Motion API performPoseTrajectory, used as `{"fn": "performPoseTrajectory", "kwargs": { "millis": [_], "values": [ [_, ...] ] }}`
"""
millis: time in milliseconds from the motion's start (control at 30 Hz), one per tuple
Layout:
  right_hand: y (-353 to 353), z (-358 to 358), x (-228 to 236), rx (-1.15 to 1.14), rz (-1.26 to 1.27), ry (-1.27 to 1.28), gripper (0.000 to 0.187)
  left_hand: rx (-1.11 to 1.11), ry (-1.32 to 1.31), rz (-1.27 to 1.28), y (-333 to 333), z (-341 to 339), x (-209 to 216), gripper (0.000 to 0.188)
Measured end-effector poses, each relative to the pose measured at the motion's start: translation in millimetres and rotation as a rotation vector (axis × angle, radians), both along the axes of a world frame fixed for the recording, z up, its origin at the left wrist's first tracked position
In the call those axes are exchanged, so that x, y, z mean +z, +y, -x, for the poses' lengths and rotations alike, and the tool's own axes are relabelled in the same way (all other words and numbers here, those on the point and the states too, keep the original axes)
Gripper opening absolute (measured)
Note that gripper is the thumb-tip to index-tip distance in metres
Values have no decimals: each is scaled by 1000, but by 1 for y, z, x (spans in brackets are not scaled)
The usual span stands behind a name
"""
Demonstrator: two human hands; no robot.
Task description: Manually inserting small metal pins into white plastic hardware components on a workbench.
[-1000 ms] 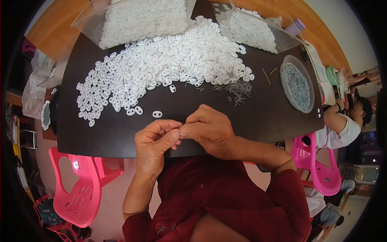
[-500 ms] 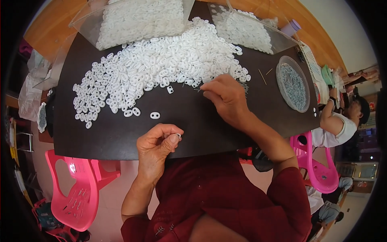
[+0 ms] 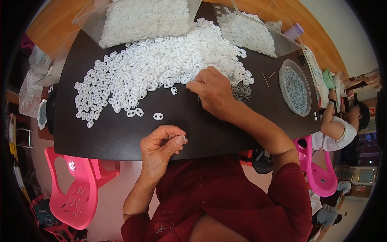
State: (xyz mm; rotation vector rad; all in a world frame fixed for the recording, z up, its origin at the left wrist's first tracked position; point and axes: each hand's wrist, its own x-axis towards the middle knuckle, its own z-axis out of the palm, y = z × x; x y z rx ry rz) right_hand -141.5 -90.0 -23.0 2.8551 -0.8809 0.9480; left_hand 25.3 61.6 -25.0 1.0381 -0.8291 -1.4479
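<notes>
Near the table's front edge, my left hand (image 3: 163, 148) is closed in a pinch. Between its thumb and forefinger shows the end of a small white plastic piece (image 3: 184, 138), mostly covered by the fingers. My right hand (image 3: 213, 93) reaches over the near edge of a heap of white oval two-hole plastic pieces (image 3: 161, 60). Its fingers are curled together, and whatever they hold is hidden. Partly behind that wrist lies a small pile of grey metal pins or screws (image 3: 243, 92). One loose two-hole piece (image 3: 158, 116) lies flat just beyond my left hand.
Clear plastic bins (image 3: 146, 24) (image 3: 248, 34) of white pieces stand behind the heap. A round tray (image 3: 300, 103) of small metal parts sits at the right, beside two thin sticks (image 3: 265, 80). Pink chairs (image 3: 76, 189) flank me; a person (image 3: 336, 125) sits at far right.
My right hand has moved left along the heap's near edge, uncovering more of the metal pile. My left hand keeps its pinch. The view has shifted slightly.
</notes>
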Motion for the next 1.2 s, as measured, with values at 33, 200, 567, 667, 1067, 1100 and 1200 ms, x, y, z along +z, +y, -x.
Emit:
{"fn": "performPoseTrajectory", "kwargs": {
  "millis": [33,200,567,667,1067,1100,1200],
  "values": [
    [-2,-3,0,24,22,41,16,4,-2,-1,0,0,-1,11],
    [-9,-8,0,87,53,157,12,34,23,14,1,0,-2,11],
    [18,-9,8,198,-141,-72,17,205,131,-21,-6,5,2,13],
    [37,-10,22,166,-375,-184,17,227,113,-22,-7,5,0,15],
    [61,-10,30,154,-986,-312,20,189,33,19,-5,6,-1,15],
    [61,-10,30,153,-987,-311,20,181,16,24,-5,6,-1,14],
    [61,-10,31,174,-951,-258,16,184,-24,37,-4,6,0,13]
  ]
}}
